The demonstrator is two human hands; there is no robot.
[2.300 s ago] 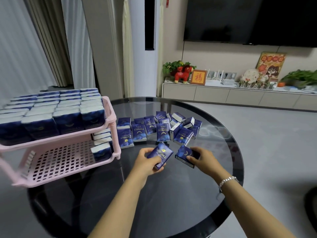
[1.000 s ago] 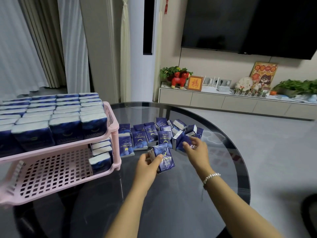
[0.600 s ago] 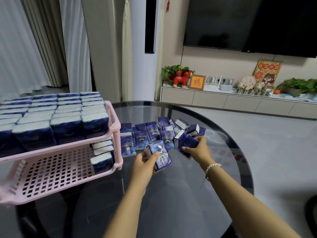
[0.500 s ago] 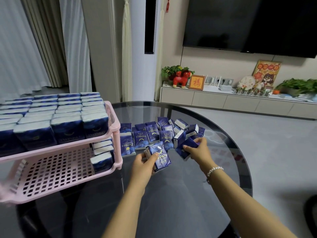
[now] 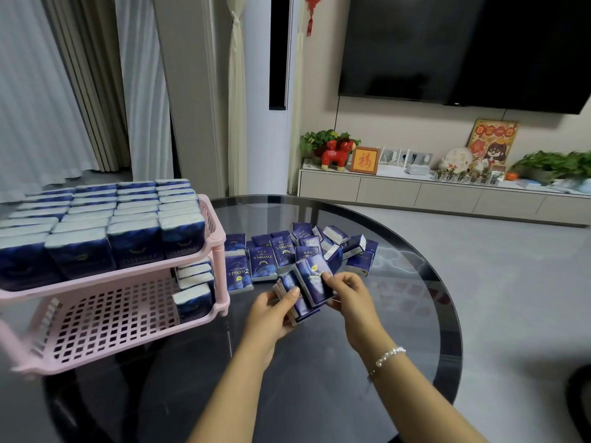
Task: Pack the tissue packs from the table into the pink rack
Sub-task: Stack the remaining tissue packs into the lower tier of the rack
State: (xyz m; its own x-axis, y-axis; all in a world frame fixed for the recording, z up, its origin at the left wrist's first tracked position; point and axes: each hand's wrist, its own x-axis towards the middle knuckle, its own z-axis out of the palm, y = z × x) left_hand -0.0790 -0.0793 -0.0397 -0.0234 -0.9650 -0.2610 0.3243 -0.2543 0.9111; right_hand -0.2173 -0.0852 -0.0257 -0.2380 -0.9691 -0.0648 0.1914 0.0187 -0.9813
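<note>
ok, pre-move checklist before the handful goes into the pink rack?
1. Grip: left hand and right hand both hold the stack of tissue packs: ok.
2. Stack squared: packs fanned, edges uneven: not ok.
3. Space on lower shelf: mostly bare, a few packs at its right end: ok.
4. Top shelf: full, no room: not ok.
5. Path to the shelf opening: nothing between hands and rack: ok.
6. Loose packs left on glass table: many remain: not ok.
</note>
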